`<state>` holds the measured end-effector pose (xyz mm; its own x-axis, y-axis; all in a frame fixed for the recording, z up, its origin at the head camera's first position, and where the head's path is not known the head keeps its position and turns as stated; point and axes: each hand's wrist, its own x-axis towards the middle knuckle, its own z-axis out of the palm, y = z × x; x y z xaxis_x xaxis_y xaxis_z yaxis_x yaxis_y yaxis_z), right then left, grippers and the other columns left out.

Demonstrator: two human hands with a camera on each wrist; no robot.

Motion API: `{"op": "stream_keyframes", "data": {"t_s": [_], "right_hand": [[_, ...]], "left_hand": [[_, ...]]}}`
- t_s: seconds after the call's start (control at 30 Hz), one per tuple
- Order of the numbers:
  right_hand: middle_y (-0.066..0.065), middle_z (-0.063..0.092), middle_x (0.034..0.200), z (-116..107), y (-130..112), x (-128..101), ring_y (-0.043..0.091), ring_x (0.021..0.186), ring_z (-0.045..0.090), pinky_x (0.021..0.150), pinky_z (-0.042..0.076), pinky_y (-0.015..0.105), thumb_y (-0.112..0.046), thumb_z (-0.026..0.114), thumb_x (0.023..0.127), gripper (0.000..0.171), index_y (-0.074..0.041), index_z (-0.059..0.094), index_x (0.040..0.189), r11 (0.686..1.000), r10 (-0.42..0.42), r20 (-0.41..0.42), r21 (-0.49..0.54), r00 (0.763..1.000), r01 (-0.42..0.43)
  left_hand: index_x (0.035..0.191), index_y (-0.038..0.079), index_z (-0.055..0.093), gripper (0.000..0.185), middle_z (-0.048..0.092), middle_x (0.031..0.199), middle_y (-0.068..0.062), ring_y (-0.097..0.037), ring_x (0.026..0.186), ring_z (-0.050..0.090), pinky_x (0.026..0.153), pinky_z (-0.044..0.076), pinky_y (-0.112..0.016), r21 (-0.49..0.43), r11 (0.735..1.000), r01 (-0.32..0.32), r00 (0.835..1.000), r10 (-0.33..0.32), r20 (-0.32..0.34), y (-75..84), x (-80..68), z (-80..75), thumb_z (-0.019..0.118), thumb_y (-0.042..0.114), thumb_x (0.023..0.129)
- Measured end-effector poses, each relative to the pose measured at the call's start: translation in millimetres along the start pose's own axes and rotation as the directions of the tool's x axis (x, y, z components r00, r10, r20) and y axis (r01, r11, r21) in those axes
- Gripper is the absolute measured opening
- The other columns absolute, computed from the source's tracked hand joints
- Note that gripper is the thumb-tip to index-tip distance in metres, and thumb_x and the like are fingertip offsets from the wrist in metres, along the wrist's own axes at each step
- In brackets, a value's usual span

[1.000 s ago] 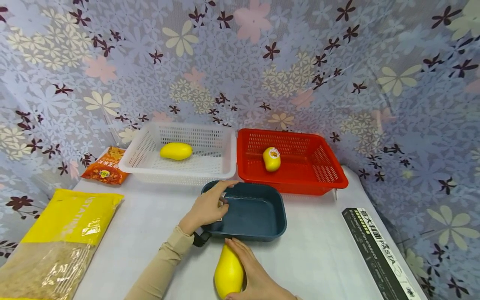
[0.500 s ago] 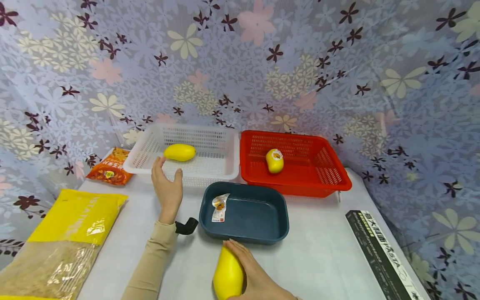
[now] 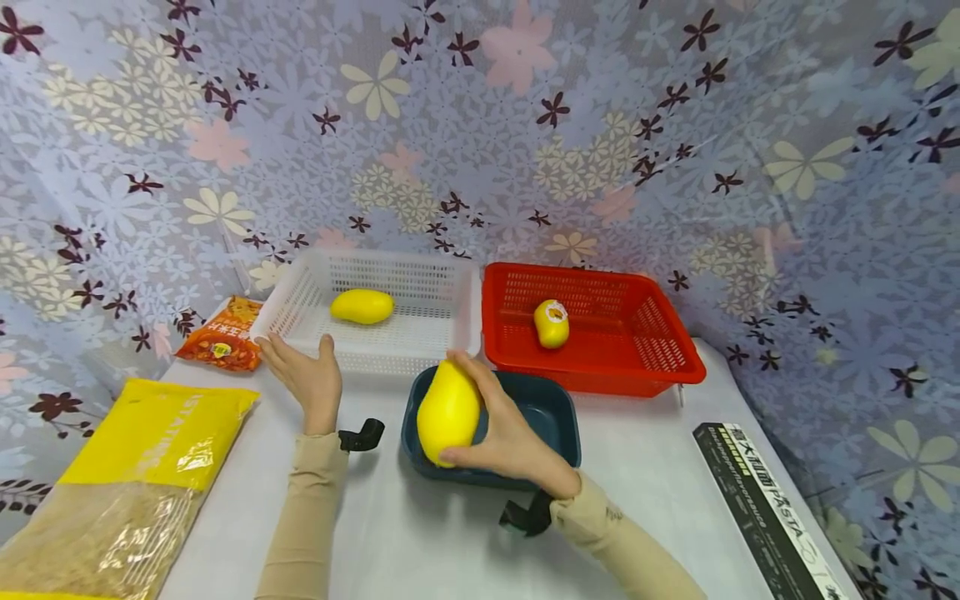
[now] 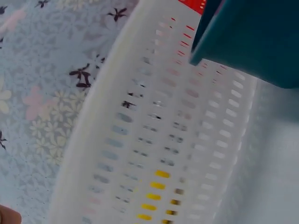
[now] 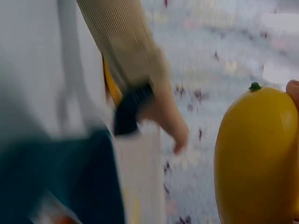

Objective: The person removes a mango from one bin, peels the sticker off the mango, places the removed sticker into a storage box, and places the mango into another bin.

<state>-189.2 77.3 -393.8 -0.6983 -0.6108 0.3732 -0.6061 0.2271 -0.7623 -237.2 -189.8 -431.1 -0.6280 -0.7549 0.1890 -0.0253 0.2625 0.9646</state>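
Head view: right hand (image 3: 510, 433) wrapped around smooth yellow plastic mango (image 3: 447, 412), lifted over dark blue rectangular plastic tray (image 3: 558, 412). Left hand (image 3: 303, 379) flat, fingers spread, holding nothing, just before white perforated plastic basket (image 3: 457, 333).

Left wrist: basket wall (image 4: 154, 140) close.

Right wrist: mango (image 5: 257, 158), 1 fingertip (image 5: 293, 89) touching.

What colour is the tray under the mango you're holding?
Dark teal-blue tray, below the mango in the right hand; head view shows it best.
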Motion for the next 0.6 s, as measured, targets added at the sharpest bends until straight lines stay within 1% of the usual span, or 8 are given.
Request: {"op": "stream_keyframes", "data": {"t_s": [0.07,0.13,0.23,0.3,0.4,0.47,0.53,0.6], "right_hand": [[0.007,0.027,0.158,-8,5,26,0.027,0.138,0.036,0.11,0.038,0.05,-0.025,0.081,0.074,0.102,-0.017,0.019,0.155,1.0,0.01,-0.026,-0.008,1.0,-0.01],[0.009,0.028,0.157,-14,13,52,0.029,0.135,0.038,0.108,0.04,0.051,-0.022,0.08,0.075,0.099,-0.014,0.021,0.154,0.999,0.047,-0.062,-0.01,0.997,-0.048],[0.011,0.028,0.156,-17,29,84,0.031,0.13,0.041,0.104,0.044,0.05,-0.022,0.078,0.077,0.096,-0.011,0.02,0.154,0.991,0.129,-0.115,-0.006,0.985,-0.131],[0.01,0.028,0.155,-16,39,100,0.031,0.128,0.042,0.103,0.045,0.048,-0.024,0.077,0.079,0.096,-0.012,0.019,0.154,0.981,0.194,-0.142,0.0,0.971,-0.196],[0.011,0.025,0.157,-12,52,119,0.031,0.133,0.039,0.107,0.042,0.048,-0.026,0.075,0.081,0.095,-0.013,0.017,0.155,0.969,0.246,-0.162,0.003,0.956,-0.249],[0.009,0.02,0.16,-7,57,127,0.03,0.141,0.032,0.112,0.035,0.051,-0.028,0.074,0.083,0.094,-0.016,0.015,0.156,0.963,0.268,-0.172,0.011,0.948,-0.27],[0.007,0.017,0.162,-3,59,132,0.029,0.146,0.023,0.116,0.028,0.054,-0.03,0.073,0.084,0.094,-0.018,0.015,0.156,0.961,0.274,-0.191,0.024,0.943,-0.275],[0.004,0.015,0.163,0,59,133,0.029,0.149,0.018,0.117,0.024,0.056,-0.031,0.072,0.085,0.093,-0.019,0.015,0.156,0.962,0.274,-0.203,0.049,0.94,-0.269]], "left_hand": [[0.153,-0.005,0.006,0.086,-0.008,0.162,-0.02,-0.036,0.151,-0.005,0.123,-0.001,-0.043,0.005,1.0,-0.014,1.0,0.014,-0.007,-2.6,-0.9,5.3,0.06,0.026,0.092],[0.153,-0.006,0.004,0.089,-0.011,0.161,-0.022,-0.036,0.151,-0.006,0.123,-0.001,-0.042,0.023,0.999,-0.038,0.999,0.038,-0.009,-5.7,-2.3,9.4,0.061,0.025,0.092],[0.152,-0.009,0.001,0.093,-0.013,0.16,-0.025,-0.036,0.151,-0.008,0.123,-0.001,-0.041,0.054,0.995,-0.079,0.997,0.08,-0.009,-10.1,-3.1,13.3,0.063,0.024,0.091],[0.151,-0.009,-0.001,0.094,-0.015,0.16,-0.025,-0.035,0.15,-0.01,0.123,-0.001,-0.041,0.076,0.993,-0.094,0.995,0.095,-0.007,-13.1,-3.0,15.1,0.063,0.024,0.091],[0.151,-0.009,-0.002,0.095,-0.017,0.159,-0.025,-0.035,0.15,-0.011,0.123,-0.001,-0.042,0.089,0.991,-0.103,0.995,0.104,-0.006,-16.4,-2.1,16.5,0.063,0.025,0.09],[0.151,-0.009,-0.002,0.096,-0.017,0.159,-0.024,-0.035,0.15,-0.011,0.123,0.0,-0.043,0.093,0.99,-0.104,0.995,0.104,-0.003,-17.9,-1.2,16.8,0.063,0.026,0.09],[0.151,-0.01,-0.001,0.096,-0.017,0.159,-0.025,-0.036,0.15,-0.011,0.123,0.0,-0.045,0.089,0.99,-0.11,0.994,0.11,0.0,-18.7,-0.4,16.9,0.063,0.027,0.09],[0.151,-0.01,-0.001,0.096,-0.017,0.159,-0.025,-0.037,0.15,-0.011,0.123,0.0,-0.047,0.085,0.99,-0.111,0.994,0.112,0.003,-19.1,-0.2,16.5,0.064,0.027,0.09]]}}
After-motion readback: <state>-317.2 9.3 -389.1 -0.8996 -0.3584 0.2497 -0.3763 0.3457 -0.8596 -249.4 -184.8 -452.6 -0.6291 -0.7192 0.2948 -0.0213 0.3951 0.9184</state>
